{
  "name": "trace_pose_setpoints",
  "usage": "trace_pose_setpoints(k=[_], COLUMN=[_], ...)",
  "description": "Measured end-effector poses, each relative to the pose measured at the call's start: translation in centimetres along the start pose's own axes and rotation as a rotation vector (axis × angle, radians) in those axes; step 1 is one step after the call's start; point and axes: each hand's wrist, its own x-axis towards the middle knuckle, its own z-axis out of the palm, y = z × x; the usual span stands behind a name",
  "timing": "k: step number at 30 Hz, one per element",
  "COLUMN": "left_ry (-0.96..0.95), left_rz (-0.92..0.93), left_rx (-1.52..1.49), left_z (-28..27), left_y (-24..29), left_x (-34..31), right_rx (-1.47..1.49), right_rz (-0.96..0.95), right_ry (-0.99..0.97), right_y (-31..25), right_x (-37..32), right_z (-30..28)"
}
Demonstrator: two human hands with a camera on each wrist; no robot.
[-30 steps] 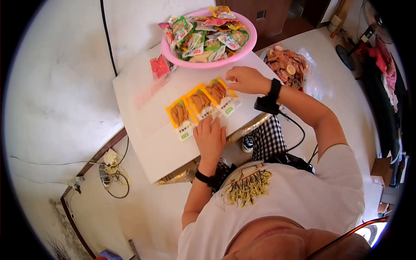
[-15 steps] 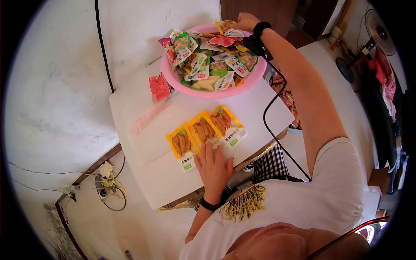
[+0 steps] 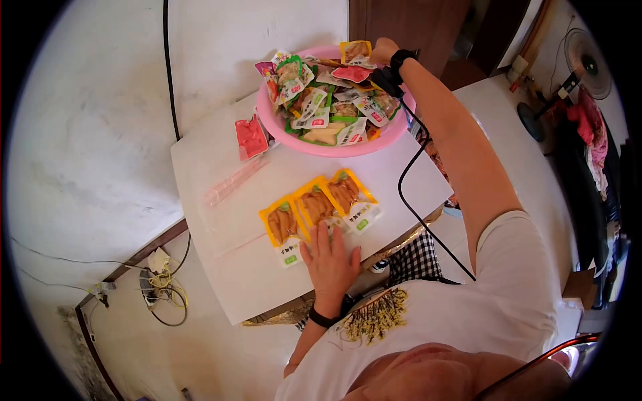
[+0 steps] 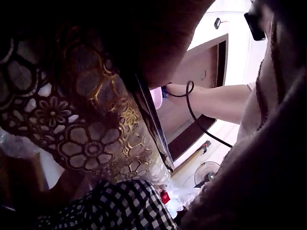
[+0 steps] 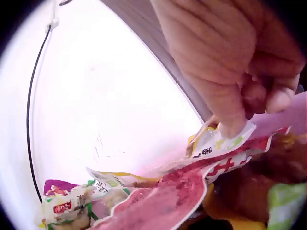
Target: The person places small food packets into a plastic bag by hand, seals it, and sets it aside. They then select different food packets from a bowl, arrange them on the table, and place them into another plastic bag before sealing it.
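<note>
Three yellow-edged food packets lie side by side on the white tabletop: a left packet (image 3: 282, 224), a middle packet (image 3: 315, 202) and a right packet (image 3: 344, 192). My left hand (image 3: 332, 267) rests with fingers spread over the lower end of the middle one. At the far right rim of a pink basin (image 3: 321, 148), my right hand (image 3: 384, 51) pinches another yellow-edged packet (image 3: 355, 51). The right wrist view shows thumb and fingers on its white end (image 5: 211, 141). Beside it lies a red packet (image 5: 168, 196) among the heaped packets.
A red packet (image 3: 251, 138) and a clear pinkish plastic strip (image 3: 234, 183) lie on the table (image 3: 221, 281), left of the basin. A black cable (image 3: 405, 180) hangs from my right wrist across the table's right side. A fan (image 3: 588, 65) stands beyond, at the far right.
My right hand has gone from beside the right packet up to the basin's far rim and taken hold of a packet there. The left hand stays at the middle packet.
</note>
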Motion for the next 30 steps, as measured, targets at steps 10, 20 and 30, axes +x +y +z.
trace_pose_setpoints(k=[10, 20, 30], left_ry=[0.101, 0.183, 0.191], left_rz=[0.047, 0.132, 0.156], left_rx=[-0.013, 0.012, -0.009], left_z=[0.3, 0.8, -0.9], left_y=[-0.1, -0.6, -2.0], left_x=[-0.3, -0.7, -5.0], right_rx=[1.018, 1.112, 1.180], right_rz=[-0.319, -0.550, -0.233], right_ry=[-0.136, -0.386, -0.660], right_y=[-1.1, -3.2, 4.2], right_x=[-9.9, -28.3, -33.0], right_z=[-2.9, -3.7, 3.3])
